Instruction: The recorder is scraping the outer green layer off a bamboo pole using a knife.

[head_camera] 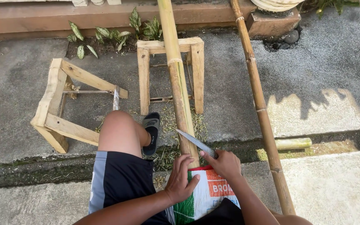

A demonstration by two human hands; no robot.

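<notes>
Head view: we sit with a green bamboo pole [179, 89] running away from us across a wooden trestle [171, 71] and ending on a printed sack [207, 193] over our lap. Our right hand [226, 163] is closed around the handle of a knife [196, 143], whose blade lies slantwise across the pole's near end. Our left hand [181, 180] rests with fingers curled and thumb out against that same end, just below the blade. Shavings [167, 137] litter the ground beside our sandalled foot [151, 134].

Hazards, as we judge them:
- The left hand sits very near the blade; a slip on the smooth skin could carry the edge into its fingers.
- The pole rests on the trestle without visible clamping, so it may roll under pressure and throw the knife sideways toward the bare knee [119, 129].
- A second, browner pole [263, 112] lies just right of the working arm and may hinder its elbow.
- A tipped trestle [65, 106] lies at left, well apart.
</notes>
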